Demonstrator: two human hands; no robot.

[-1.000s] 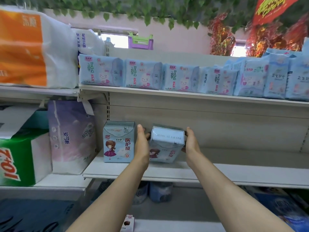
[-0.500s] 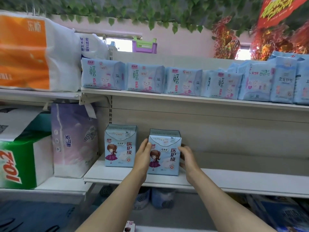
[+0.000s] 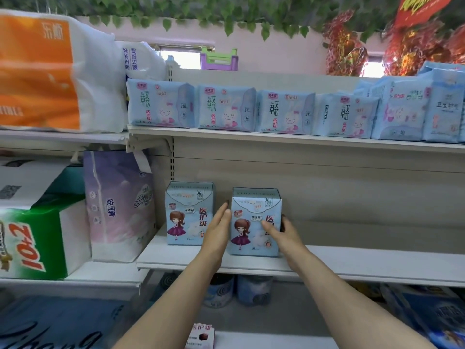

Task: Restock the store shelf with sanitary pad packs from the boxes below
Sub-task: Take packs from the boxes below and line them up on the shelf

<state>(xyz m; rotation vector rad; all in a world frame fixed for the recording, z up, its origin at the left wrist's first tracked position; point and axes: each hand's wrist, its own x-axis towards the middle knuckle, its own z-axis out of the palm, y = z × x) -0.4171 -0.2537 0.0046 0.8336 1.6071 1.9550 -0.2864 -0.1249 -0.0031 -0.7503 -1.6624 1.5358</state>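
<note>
A first sanitary pad pack is standing upright on the shelf. Just beside it, the left hand is lying flat-fingered against the second sanitary pad pack, also upright, while the right hand is gripping its right edge, thumb across the front.

I'm seeing two pale blue sanitary pad packs with a cartoon girl standing upright on the shelf: the left pack, the right pack just beside it.
</note>
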